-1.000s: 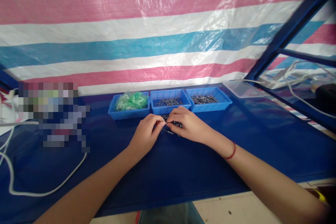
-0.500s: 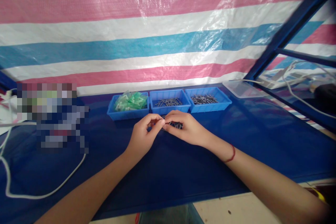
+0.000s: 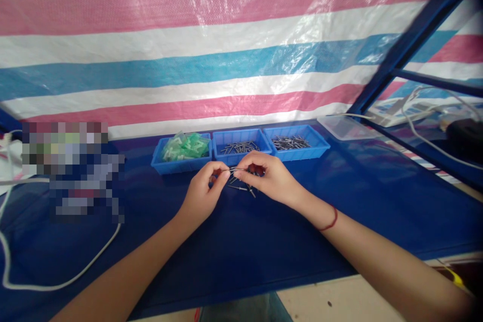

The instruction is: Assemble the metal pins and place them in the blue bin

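Note:
My left hand [image 3: 204, 188] and my right hand [image 3: 269, 176] face each other above the table, thumbs and fingertips pinched. A thin metal blind rivet [image 3: 233, 169] spans the small gap between them, one end in each pinch. Whether more than one is held I cannot tell. Below and behind my right fingers lies a loose pile of rivets [image 3: 248, 189] on the table, partly hidden by that hand. Just beyond stand a blue bin [image 3: 222, 158] with some rivets inside and another blue bin [image 3: 302, 154] holding more.
A third blue bin [image 3: 181, 166] at the left holds green and clear plastic packets [image 3: 184, 147]. A clear plastic lid [image 3: 345, 128] lies at the back right. White cable [image 3: 56, 288] loops over the table's left side near a blurred-out patch. A blue frame post [image 3: 407, 45] rises at right.
My fingertips have drawn slightly apart, so the thin rivet shows between them. My right hand has lifted a little, uncovering more loose rivets on the table.

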Demonstrator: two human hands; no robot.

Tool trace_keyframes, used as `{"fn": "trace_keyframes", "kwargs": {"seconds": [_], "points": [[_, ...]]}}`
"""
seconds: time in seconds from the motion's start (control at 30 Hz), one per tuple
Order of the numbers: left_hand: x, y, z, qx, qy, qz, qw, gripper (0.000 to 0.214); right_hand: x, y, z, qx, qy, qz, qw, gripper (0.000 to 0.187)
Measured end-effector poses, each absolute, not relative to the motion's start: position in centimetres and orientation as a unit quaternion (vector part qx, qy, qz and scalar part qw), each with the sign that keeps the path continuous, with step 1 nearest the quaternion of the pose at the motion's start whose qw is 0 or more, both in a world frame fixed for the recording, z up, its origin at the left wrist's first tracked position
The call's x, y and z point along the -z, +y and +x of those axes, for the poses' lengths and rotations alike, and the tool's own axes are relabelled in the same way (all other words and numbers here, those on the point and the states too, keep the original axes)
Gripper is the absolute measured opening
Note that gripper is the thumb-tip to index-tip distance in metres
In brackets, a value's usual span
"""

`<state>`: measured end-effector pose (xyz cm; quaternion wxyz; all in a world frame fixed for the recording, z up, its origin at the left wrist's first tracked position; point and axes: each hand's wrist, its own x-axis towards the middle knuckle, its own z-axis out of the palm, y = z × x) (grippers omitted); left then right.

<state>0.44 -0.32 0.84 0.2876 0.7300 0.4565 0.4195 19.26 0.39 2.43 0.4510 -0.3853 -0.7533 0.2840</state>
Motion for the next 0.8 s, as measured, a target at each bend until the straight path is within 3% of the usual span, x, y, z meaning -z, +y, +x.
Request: {"fn": "trace_keyframes", "kwargs": {"seconds": [0.27,0.47,0.67,0.8], "points": [[-0.3,-0.3,0.2,-0.341,0.455,0.796,0.208,0.021,-2.7,1.3,20.3,-0.243,-0.747,-0.411,0.463,0.022],[-0.2,-0.2,0.0,-0.232,0.424,0.866,0.132,0.021,-3.5,3.8,25.2,-0.072,-0.652,-0.550,0.516,0.026],[-0.3,-0.3,0.2,-0.183,0.429,0.878,0.107,0.023,-2.8,5.3,28.7,0.096,-0.620,-0.694,0.352,0.026],[-0.4,-0.3,0.5,-0.200,0.436,0.871,0.106,0.023,-3.5,4.2,26.5,0.054,-0.696,-0.592,0.403,0.020]]}}
